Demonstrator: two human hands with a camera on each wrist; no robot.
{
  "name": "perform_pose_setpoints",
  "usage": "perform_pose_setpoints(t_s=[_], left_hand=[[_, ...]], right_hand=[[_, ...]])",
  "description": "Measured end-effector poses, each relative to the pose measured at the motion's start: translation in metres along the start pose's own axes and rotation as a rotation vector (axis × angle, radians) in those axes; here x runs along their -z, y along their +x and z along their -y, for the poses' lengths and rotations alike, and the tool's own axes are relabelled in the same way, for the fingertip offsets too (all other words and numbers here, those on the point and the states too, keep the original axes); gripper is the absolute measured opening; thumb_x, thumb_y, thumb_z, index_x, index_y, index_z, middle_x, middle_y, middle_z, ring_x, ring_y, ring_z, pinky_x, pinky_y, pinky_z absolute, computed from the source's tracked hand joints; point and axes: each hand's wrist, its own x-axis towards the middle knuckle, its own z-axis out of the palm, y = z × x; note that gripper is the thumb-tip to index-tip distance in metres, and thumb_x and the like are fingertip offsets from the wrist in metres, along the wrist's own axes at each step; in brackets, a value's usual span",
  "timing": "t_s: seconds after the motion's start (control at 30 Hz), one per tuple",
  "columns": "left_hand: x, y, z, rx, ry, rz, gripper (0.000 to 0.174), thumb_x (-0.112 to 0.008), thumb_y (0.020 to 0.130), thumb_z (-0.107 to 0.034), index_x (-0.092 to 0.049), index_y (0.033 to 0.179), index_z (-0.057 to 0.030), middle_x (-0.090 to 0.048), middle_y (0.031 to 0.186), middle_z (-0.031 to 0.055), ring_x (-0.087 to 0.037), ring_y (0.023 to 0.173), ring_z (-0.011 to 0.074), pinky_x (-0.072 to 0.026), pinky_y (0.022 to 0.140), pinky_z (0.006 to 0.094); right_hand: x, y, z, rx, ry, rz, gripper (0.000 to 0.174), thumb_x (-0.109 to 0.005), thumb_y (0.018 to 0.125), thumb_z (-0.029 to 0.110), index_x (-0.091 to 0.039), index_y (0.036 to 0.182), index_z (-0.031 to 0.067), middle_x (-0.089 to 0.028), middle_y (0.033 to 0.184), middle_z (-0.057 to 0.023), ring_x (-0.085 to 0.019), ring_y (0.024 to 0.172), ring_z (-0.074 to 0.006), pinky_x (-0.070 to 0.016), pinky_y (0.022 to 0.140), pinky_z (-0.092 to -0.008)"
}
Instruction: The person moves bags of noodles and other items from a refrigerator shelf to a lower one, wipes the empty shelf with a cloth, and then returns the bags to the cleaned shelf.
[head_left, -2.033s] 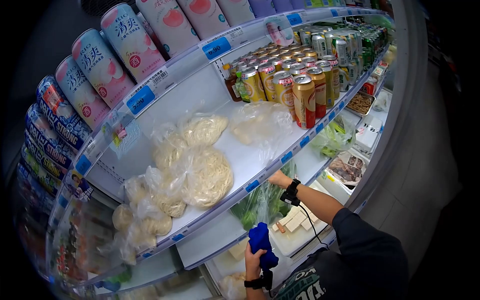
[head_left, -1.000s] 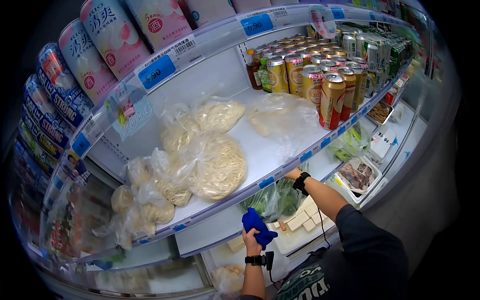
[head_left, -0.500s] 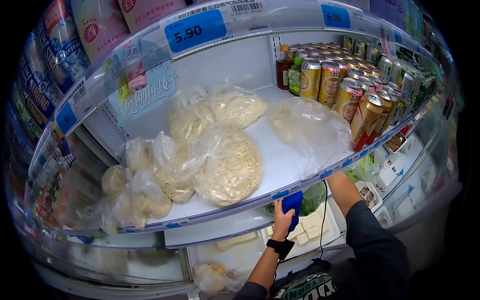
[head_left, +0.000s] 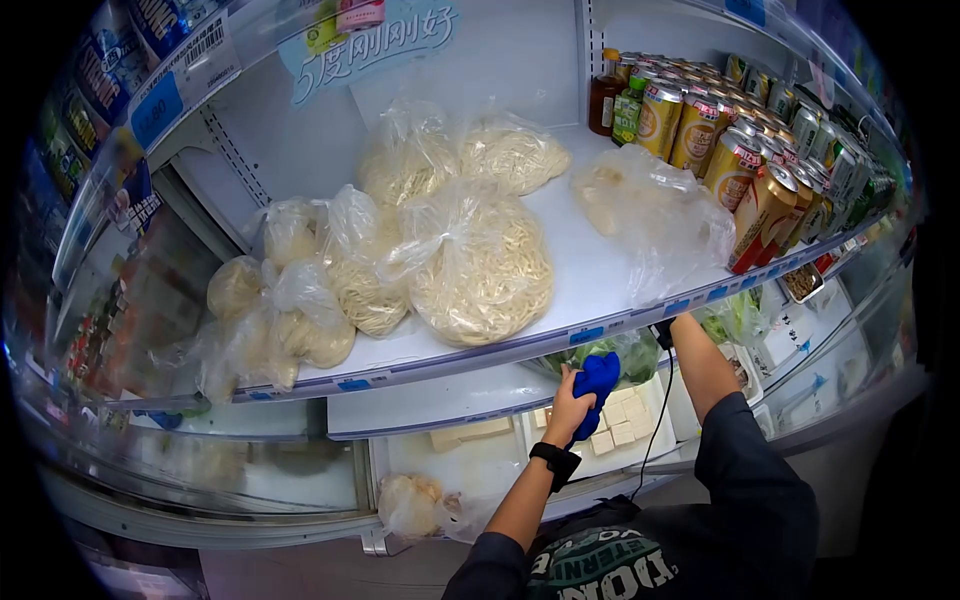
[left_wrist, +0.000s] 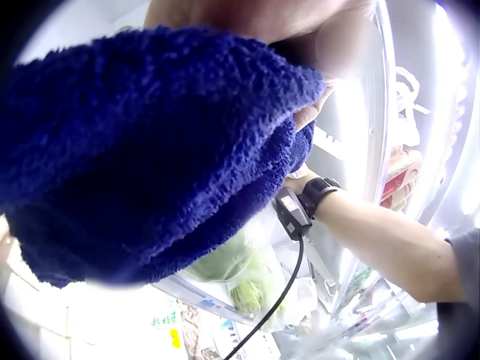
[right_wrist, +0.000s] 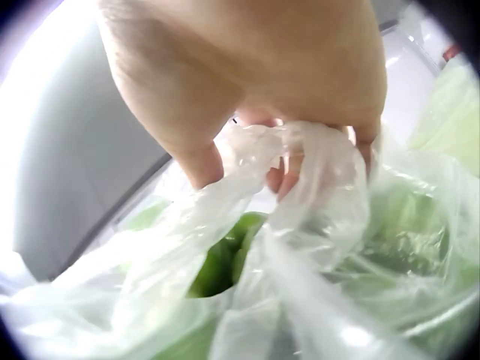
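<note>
A fluffy dark blue cloth (head_left: 598, 385) is bunched up in my left hand (head_left: 566, 410), in front of the lower shelf. The same cloth (left_wrist: 150, 150) fills much of the left wrist view. In the right wrist view my right hand (right_wrist: 255, 67) reaches down with fingers curled into the loose plastic of a clear bag (right_wrist: 322, 202). Green vegetables (right_wrist: 225, 259) show through the bag's opening. The upper shelf's edge hides this hand in the head view, leaving the right forearm (head_left: 702, 365) visible.
Bagged noodles (head_left: 485, 270) lie on the upper shelf, with drink cans (head_left: 765, 210) to their right. Below, white tofu blocks (head_left: 625, 420) sit in a tray. A black cable (head_left: 655, 440) hangs from the right wrist. The shelf edge (head_left: 470, 360) juts above both hands.
The left hand has moved up and to the right with the cloth, closer to the right arm. My right hand has gone farther under the upper shelf. The head view has shifted.
</note>
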Motion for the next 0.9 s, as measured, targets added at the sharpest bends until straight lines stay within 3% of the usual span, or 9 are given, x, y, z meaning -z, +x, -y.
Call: perform_pose_setpoints(t_s=[0.1,0.13,0.17,0.27,0.43,0.5,0.63,0.77,0.9], left_hand=[[0.019,-0.03,-0.002,0.058,-0.163,-0.109,0.049,-0.057,0.061,-0.001,-0.052,0.109,0.0039,-0.034,0.137,0.0273,-0.058,0.081,0.0205,-0.0464,0.066,0.0272],[0.025,-0.047,-0.01,0.047,-0.27,-0.153,0.051,-0.055,0.063,0.003,-0.049,0.113,0.0068,-0.055,0.113,0.0177,-0.054,0.071,0.014,-0.0449,0.061,0.0254],[0.034,-0.062,-0.018,0.064,-0.296,-0.175,0.049,-0.053,0.065,0.005,-0.048,0.113,0.0061,-0.056,0.087,0.0071,-0.05,0.066,0.0105,-0.0428,0.058,0.0235],[0.066,-0.1,-0.019,0.049,-0.39,-0.219,0.039,-0.051,0.066,0.005,-0.051,0.105,0.0036,-0.054,0.078,0.0033,-0.048,0.062,0.01,-0.0401,0.057,0.0217],[0.105,-0.164,-0.019,0.139,-0.635,-0.328,0.049,-0.039,0.06,0.012,-0.046,0.108,0.0043,-0.059,0.09,0.0172,-0.064,0.081,0.0331,-0.0519,0.074,0.0396],[0.114,-0.182,-0.018,0.149,-0.65,-0.394,0.051,-0.04,0.061,0.011,-0.046,0.111,0.0032,-0.059,0.094,0.016,-0.063,0.083,0.0333,-0.0522,0.075,0.0408],[0.11,-0.2,-0.065,0.149,-0.626,-0.416,0.055,-0.041,0.068,0.004,-0.038,0.124,0.0001,-0.054,0.105,0.0172,-0.059,0.091,0.032,-0.0486,0.084,0.0432],[0.098,-0.203,-0.108,0.048,-0.516,-0.117,0.068,-0.048,0.079,-0.006,-0.016,0.14,-0.0072,-0.035,0.132,0.0137,-0.037,0.123,0.0257,-0.0343,0.101,0.0384],[0.114,-0.209,-0.139,0.05,-0.241,0.242,0.074,-0.053,0.084,-0.001,-0.007,0.142,-0.0037,-0.025,0.14,0.0152,-0.03,0.129,0.0251,-0.0286,0.104,0.0362]], right_hand=[[-0.001,-0.019,0.01,0.0,-0.008,-0.024,0.024,-0.058,0.079,0.019,-0.059,0.098,0.0039,-0.059,0.099,-0.0175,-0.053,0.097,-0.0326,-0.0374,0.086,-0.0452],[-0.002,-0.025,0.014,-0.002,-0.011,-0.031,0.024,-0.058,0.079,0.019,-0.059,0.098,0.004,-0.059,0.099,-0.0174,-0.053,0.097,-0.0325,-0.0372,0.086,-0.0453],[0.001,-0.032,0.018,-0.002,-0.013,-0.049,0.024,-0.058,0.079,0.019,-0.059,0.098,0.0041,-0.059,0.099,-0.0173,-0.053,0.098,-0.0324,-0.037,0.087,-0.0455],[0.006,-0.056,0.035,-0.006,-0.014,-0.084,0.025,-0.058,0.079,0.02,-0.059,0.098,0.0044,-0.059,0.099,-0.0171,-0.053,0.098,-0.0321,-0.0365,0.087,-0.0459],[0.026,-0.125,0.082,0.076,0.157,-0.404,0.03,-0.061,0.078,0.022,-0.059,0.103,0.0045,-0.06,0.101,-0.0155,-0.053,0.101,-0.0309,-0.0288,0.094,-0.0479],[0.07,-0.171,0.116,0.188,0.47,-0.158,0.033,-0.062,0.078,0.021,-0.059,0.106,0.0038,-0.059,0.108,-0.015,-0.052,0.103,-0.0305,-0.0273,0.096,-0.0433],[0.099,-0.238,0.171,0.935,0.723,0.237,0.057,-0.066,0.079,0.033,-0.046,0.126,0.0091,-0.048,0.128,-0.014,-0.045,0.118,-0.0273,-0.031,0.093,-0.0401],[0.103,-0.274,0.219,0.948,1.131,0.52,0.082,-0.075,0.071,0.03,-0.031,0.138,0.0115,-0.023,0.143,-0.0204,-0.038,0.122,-0.0398,-0.033,0.099,-0.0404],[0.109,-0.266,0.219,0.85,1.134,0.382,0.068,-0.07,0.067,0.011,-0.043,0.129,0.0154,-0.036,0.133,-0.0191,-0.044,0.116,-0.0388,-0.039,0.096,-0.0393]])
